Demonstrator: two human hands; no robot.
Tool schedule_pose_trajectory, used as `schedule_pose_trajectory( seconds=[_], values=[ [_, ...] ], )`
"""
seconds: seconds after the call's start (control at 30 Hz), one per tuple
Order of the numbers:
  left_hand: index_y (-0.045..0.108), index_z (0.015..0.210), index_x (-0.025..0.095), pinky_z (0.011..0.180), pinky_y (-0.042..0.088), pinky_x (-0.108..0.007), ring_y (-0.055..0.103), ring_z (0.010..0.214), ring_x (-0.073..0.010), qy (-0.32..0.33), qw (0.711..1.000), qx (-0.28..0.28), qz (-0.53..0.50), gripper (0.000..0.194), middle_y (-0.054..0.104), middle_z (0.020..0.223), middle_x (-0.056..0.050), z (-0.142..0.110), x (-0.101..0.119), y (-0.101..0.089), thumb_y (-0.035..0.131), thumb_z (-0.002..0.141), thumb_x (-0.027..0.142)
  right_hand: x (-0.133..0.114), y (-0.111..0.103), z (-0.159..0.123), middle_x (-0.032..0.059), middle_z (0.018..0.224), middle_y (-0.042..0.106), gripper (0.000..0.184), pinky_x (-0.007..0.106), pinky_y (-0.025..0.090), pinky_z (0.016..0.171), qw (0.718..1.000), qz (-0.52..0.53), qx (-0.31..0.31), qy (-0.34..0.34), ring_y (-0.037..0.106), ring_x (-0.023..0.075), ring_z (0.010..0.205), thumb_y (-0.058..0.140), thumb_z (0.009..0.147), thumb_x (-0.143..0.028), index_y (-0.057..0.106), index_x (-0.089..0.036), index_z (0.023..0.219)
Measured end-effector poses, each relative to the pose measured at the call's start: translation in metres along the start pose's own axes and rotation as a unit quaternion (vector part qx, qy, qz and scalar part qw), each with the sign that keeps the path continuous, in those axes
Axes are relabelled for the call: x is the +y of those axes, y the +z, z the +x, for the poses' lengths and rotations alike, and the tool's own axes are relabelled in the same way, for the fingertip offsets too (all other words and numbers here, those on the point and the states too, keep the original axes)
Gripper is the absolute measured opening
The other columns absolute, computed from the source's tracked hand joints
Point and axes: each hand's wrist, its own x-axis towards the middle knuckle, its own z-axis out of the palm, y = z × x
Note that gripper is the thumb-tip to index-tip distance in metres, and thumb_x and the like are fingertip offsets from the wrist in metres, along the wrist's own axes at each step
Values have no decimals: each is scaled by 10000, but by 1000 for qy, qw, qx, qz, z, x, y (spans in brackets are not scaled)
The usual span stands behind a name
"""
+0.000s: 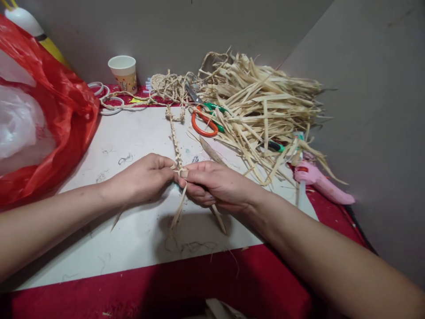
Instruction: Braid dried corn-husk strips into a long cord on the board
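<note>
A braid of pale dried husk strips (175, 137) runs down the white board (126, 235) to my fingers. My left hand (146, 177) pinches its lower end from the left. From the right, my right hand (212, 184) grips the same end between thumb and fingers, touching the left fingertips. One loose strip (179, 208) hangs below the fingers; others poke out beneath both hands. Beyond the hands, the braid leads up toward a tangled coil of finished braid (169, 86). Scissors (205, 126) with orange and green handles lie just right of the braid.
A big heap of dried husk strips (265, 97) lies at the back right, with a pink glue gun (322, 181) beside it. A paper cup (122, 73) and white rings (111, 106) stand at the back. A red plastic bag (78, 110) fills the left. Red cloth (232, 274) covers the table.
</note>
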Motion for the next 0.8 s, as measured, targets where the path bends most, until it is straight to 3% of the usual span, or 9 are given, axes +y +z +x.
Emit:
schedule_pose_trajectory(
  seconds=[0.2, 0.4, 0.53, 0.8],
  values=[
    [573, 637, 148, 490, 320, -198, 396, 523, -76, 70, 996, -3, 61, 204, 489, 570, 21, 1, -7, 0, 422, 773, 166, 2, -1, 2, -77, 452, 358, 183, 164, 167, 336, 998, -62, -2, -12, 230, 42, 361, 433, 876, -231, 506, -152, 728],
    [521, 661, 169, 389, 182, -202, 244, 423, -58, 9, 999, -46, -16, 203, 324, 500, 66, 1, -7, -2, 469, 818, 287, 1, -1, 0, -73, 466, 354, 225, 178, 176, 368, 991, -127, 21, -19, 254, 47, 383, 392, 904, -252, 477, -157, 719],
    [533, 663, 164, 368, 143, -197, 202, 404, -47, -14, 994, -79, -81, 189, 314, 478, 72, 3, -5, -2, 495, 818, 264, 0, 0, -1, -65, 496, 372, 202, 184, 192, 379, 986, -161, 30, -23, 273, 54, 400, 410, 895, -268, 473, -168, 731],
    [557, 681, 166, 336, 147, -192, 205, 373, -44, -58, 983, -85, -149, 171, 331, 469, 64, 4, -5, -4, 485, 820, 238, -1, 0, -2, -54, 500, 390, 168, 197, 224, 398, 971, -231, 55, -18, 301, 65, 424, 374, 893, -256, 464, -176, 776]
  ],
)
